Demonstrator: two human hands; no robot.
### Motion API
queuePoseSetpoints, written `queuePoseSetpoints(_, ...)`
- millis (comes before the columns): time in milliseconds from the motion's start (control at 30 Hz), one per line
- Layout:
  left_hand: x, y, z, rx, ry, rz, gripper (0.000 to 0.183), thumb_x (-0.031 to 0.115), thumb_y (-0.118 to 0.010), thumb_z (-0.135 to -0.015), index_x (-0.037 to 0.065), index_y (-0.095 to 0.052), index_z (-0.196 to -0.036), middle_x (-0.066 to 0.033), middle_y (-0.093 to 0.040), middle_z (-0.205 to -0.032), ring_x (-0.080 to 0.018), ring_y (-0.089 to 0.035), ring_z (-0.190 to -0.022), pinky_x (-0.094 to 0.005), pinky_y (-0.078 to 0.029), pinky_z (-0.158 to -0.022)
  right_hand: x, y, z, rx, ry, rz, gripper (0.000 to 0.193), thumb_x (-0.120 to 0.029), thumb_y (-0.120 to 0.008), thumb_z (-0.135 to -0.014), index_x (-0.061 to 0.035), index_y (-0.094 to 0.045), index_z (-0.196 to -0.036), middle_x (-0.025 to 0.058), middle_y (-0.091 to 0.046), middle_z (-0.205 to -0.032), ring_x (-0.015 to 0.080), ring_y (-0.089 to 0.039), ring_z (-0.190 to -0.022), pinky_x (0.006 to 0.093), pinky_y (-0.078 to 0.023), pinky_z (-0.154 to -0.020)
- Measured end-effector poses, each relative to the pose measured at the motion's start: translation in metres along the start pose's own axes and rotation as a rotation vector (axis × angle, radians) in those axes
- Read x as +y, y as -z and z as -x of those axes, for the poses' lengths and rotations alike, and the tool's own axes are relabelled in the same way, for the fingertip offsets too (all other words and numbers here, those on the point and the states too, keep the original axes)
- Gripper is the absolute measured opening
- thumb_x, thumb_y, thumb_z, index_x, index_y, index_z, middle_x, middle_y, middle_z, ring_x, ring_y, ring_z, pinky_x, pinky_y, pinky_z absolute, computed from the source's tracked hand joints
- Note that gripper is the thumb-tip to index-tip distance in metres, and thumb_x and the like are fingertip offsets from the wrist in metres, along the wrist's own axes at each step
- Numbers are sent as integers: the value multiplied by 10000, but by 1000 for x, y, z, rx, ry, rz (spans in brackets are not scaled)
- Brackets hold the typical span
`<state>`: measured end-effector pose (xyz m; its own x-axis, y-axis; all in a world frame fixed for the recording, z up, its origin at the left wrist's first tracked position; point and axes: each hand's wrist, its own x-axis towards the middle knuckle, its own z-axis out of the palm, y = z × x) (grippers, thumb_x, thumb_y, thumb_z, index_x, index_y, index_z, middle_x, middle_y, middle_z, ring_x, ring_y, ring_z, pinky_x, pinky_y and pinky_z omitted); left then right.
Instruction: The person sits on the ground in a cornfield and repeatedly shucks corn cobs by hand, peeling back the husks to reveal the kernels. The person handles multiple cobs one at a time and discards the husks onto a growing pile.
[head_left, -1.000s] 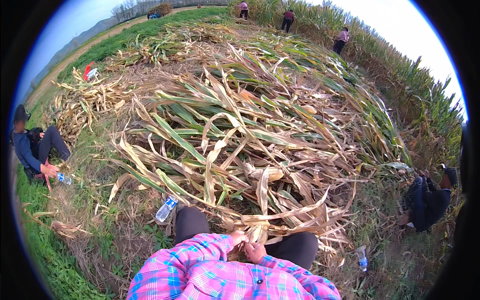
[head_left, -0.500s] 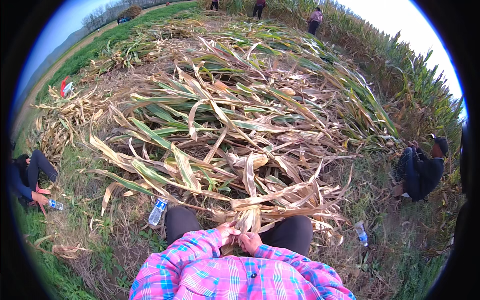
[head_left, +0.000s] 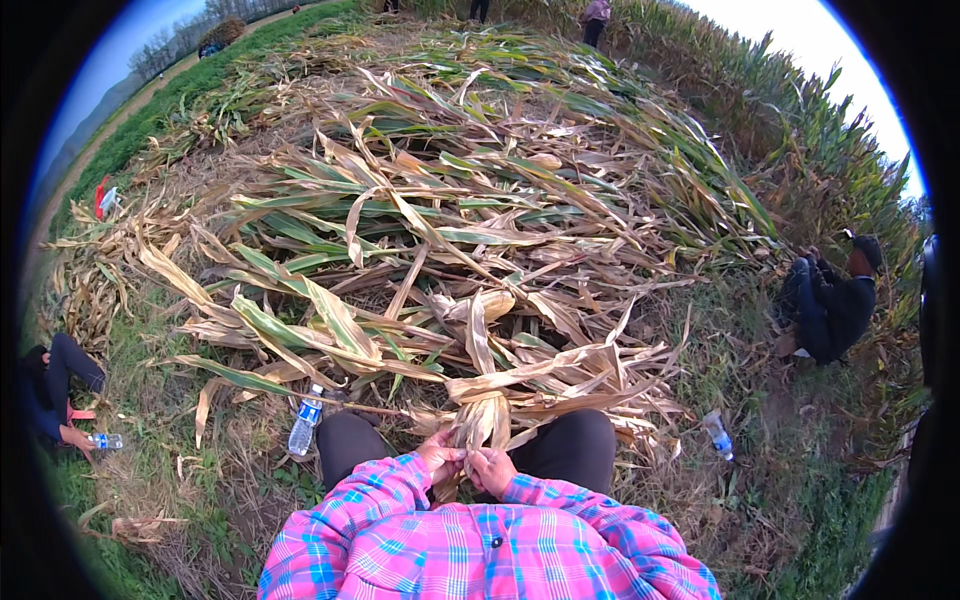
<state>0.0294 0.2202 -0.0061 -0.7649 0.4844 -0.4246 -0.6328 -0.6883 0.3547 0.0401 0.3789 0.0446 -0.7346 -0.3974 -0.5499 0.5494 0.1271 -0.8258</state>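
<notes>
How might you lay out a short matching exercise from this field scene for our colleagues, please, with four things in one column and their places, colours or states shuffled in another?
Column one
1. Left hand and right hand
2. Plaid shirt
3. Standing corn
4. Cut stalks

Column two
A. Upright along the upper right of the view
B. Close together, gripping tan husks between the knees
C. Lying in a wide, tangled spread in front of the person
D. Pink with blue and white checks

Right pairs: 1-B, 2-D, 3-A, 4-C
</notes>
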Motion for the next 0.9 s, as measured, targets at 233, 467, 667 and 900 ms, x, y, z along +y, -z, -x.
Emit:
queuePoseSetpoints(233, -12, 10, -13, 276, -203, -442, 540, -105, -479, -651, 48, -478, -1168, -61, -604, -880, -153, -586, -719, -271, -477, -606, -9, 5, -6, 169, -122, 466, 395, -343, -621, -734, 41, -550, -792, 145, -607, -621, 208, -594, -491, 308, -471, -465)
queuePoseSetpoints(467, -7, 6, -12, 318, -336, -888, 406, -56, -381, -679, -1, -578, -1030, -25, -616, -908, -102, -557, -795, -238, -446, -730, 4, -9, -23, 504, 10, 580, 212, -114, -551, -704, 35, -557, -855, 206, -610, -715, 311, -612, -708, 387, -479, -644)
queuePoseSetpoints(667, -4, 19, -15, 361, -366, -998, 344, -64, -378, -659, 6, -618, -894, -34, -605, -802, -106, -548, -707, -242, -453, -617, 13, 15, -36, 322, -40, 636, 212, -42, -505, -662, -18, -621, -838, 223, -603, -730, 331, -600, -751, 383, -464, -706)
queuePoseSetpoints(900, 47, 75, -28, 754, -302, -227, 269, 21, -418, -746, 67, -572, -962, -102, -567, -655, -213, -549, -555, -302, -438, -466, -55, 78, -3, 135, -94, -756, 223, -185, -321, -913, -145, -475, -756, -46, -284, -500, 87, -233, -388, 242, -195, -354)
